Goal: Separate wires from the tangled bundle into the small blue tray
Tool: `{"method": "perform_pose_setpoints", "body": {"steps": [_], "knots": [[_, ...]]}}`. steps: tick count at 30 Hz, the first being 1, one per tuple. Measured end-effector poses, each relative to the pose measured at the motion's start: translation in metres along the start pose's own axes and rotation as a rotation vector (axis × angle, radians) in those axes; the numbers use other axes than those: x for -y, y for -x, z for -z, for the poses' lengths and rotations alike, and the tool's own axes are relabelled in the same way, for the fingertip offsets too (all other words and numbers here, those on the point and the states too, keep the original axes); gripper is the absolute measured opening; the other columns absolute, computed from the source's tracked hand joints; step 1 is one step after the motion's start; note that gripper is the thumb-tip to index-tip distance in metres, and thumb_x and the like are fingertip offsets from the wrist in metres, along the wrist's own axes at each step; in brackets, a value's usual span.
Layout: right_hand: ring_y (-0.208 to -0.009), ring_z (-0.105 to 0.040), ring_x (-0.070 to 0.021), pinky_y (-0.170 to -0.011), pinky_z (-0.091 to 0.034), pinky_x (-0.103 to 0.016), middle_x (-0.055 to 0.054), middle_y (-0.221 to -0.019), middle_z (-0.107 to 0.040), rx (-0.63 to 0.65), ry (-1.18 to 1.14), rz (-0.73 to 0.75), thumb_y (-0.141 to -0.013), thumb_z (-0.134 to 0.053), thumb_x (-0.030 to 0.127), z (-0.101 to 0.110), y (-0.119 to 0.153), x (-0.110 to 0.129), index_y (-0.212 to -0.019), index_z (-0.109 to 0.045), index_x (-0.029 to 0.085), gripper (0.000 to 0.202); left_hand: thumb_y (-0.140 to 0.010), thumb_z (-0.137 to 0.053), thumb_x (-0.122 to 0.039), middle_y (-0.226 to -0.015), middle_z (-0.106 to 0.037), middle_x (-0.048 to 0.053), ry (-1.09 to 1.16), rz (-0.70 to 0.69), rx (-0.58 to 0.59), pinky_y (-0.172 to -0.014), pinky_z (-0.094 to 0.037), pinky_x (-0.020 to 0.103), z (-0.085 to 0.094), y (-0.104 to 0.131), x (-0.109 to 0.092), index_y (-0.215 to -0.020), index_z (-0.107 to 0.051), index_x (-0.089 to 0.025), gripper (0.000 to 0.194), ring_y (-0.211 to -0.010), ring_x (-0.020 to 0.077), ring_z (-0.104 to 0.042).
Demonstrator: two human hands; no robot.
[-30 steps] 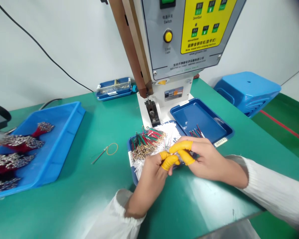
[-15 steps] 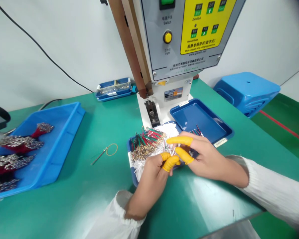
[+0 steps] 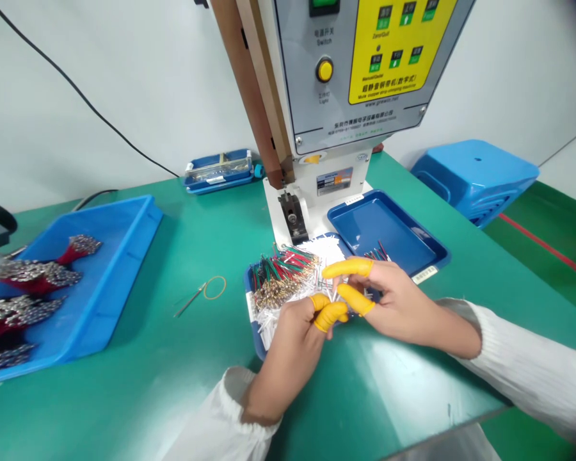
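Observation:
Both hands meet over the near right part of a blue tray (image 3: 248,288) that holds short white tubes (image 3: 270,320) and a bundle of red, green and black wires with brass-coloured ends (image 3: 279,282). Yellow finger covers sit on my thumbs and fingertips. My left hand (image 3: 301,342) is closed, pinching thin white tubes (image 3: 335,292) that stick up from its fingertips. My right hand (image 3: 393,301) is curled just beside them, its covered index finger stretched above the thumb. Whatever lies at the right thumb tip is too small and hidden to make out.
A crimping machine (image 3: 350,128) stands behind the tray, its black die (image 3: 292,218) low at the front. Beside it is a second blue tray (image 3: 388,224) with a few wires. At left, a large blue bin (image 3: 120,256) holds wire bundles; a thin tool with a yellow loop (image 3: 215,287) lies between.
My hands stay nearly in place, with only a slight shift of the right fingers beside the left fingertips. The trays and machine have not moved.

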State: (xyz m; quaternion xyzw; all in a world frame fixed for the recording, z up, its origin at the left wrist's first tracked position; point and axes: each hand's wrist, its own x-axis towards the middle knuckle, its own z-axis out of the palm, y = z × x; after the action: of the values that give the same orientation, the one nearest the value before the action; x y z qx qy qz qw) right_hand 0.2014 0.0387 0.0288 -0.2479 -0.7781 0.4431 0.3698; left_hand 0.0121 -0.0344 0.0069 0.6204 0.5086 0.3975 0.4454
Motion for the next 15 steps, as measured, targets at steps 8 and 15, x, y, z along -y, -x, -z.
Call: {"method": "perform_pose_setpoints", "body": {"steps": [8, 15], "knots": [[-0.066, -0.067, -0.0106, -0.059, -0.055, -0.021, -0.003, -0.096, -0.076, 0.024, -0.01, -0.036, -0.097, -0.062, 0.014, -0.001, -0.001, 0.001, -0.123, -0.071, 0.022, 0.029, -0.101, -0.054, -0.02, -0.07, -0.062, 0.0, 0.036, -0.028, -0.006, -0.064, -0.038, 0.024, 0.0, 0.001, 0.009, -0.069, -0.058, -0.018, 0.032, -0.067, 0.0135, -0.055], [-0.068, -0.067, -0.0109, -0.061, -0.054, -0.022, -0.002, -0.095, -0.075, 0.04, 0.003, -0.048, -0.094, -0.064, 0.012, 0.0, -0.001, 0.002, -0.123, -0.071, 0.022, 0.031, -0.099, -0.056, -0.018, -0.064, -0.059, -0.002, 0.009, -0.068, -0.01, -0.06, -0.036, 0.023, 0.002, 0.0, -0.002, -0.067, -0.059, -0.017, 0.033, -0.062, 0.0118, -0.052]]}}
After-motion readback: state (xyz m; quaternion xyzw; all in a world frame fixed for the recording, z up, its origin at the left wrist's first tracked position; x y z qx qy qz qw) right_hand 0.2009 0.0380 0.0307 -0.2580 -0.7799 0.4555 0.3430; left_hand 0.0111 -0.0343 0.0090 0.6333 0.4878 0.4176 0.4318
